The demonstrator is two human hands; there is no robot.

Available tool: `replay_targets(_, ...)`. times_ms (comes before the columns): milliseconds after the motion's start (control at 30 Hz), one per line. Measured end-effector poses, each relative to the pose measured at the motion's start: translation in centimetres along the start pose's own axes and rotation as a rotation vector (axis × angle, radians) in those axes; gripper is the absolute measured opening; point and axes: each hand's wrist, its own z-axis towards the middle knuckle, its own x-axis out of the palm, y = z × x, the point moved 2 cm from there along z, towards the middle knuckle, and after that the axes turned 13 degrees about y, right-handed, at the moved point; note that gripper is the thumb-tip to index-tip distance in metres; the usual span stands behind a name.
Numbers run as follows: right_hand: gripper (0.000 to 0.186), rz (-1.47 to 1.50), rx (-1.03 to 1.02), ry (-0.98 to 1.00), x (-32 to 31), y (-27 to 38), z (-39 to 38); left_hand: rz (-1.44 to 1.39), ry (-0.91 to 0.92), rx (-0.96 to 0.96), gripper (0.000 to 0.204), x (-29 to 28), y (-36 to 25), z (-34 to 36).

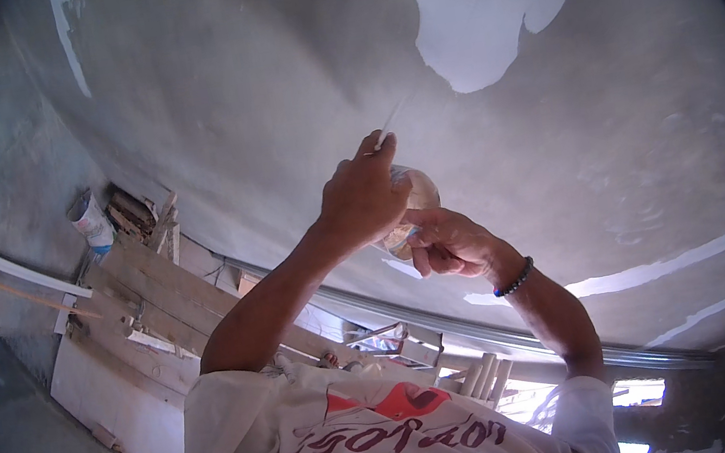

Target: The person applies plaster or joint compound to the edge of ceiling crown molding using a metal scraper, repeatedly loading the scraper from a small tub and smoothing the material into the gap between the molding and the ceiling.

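Note:
My left hand (362,191), upper centre, has its fingers closed on a thin pale strip (388,123) that sticks up past the fingertips; whether it is a tool or tape I cannot tell. Just behind that hand is a rounded, pale beige, shiny object (418,192), partly hidden by both hands. My right hand (451,243) grips its lower part with curled fingers and wears a dark beaded bracelet at the wrist. Beyond both hands spreads a grey plastered surface (557,150) with irregular white patches.
At left lie wooden boards (160,285), a white bucket-like container (90,225) and long white and wooden strips (17,264). Metal channels (635,354) run along the plastered surface's lower edge, near bright openings (638,391) and short pale posts (489,381).

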Motion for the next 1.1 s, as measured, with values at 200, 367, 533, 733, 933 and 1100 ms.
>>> replay_targets(200,0.043,0.108,-0.315,0.073,2.0,1.8,-3.8,-0.306,-0.02,0.043,0.054,-3.4,0.1,0.7)
replay_targets(367,0.05,-0.236,-0.707,0.053,4.6,8.5,-8.8,-0.436,-0.043,0.11,0.05,-3.9,-0.3,0.8)
replay_targets(533,0.043,-1.029,-1.156,-0.56,8.3,20.2,-19.9,-0.512,0.016,0.126,0.05,-2.4,0.7,-0.1)
replay_targets(733,0.041,-2.418,-0.683,-2.013,14.4,32.2,-29.1,-0.607,0.053,0.154,0.048,-0.5,1.9,-0.6)
replay_targets(933,0.04,-2.814,-0.151,-2.242,15.7,37.0,-32.3,-0.612,0.055,0.161,0.048,0.8,2.7,-0.6)
replay_targets(1100,0.04,-2.992,0.337,-2.266,16.7,39.2,-31.0,-0.614,0.08,0.183,0.049,2.1,2.8,-0.3)
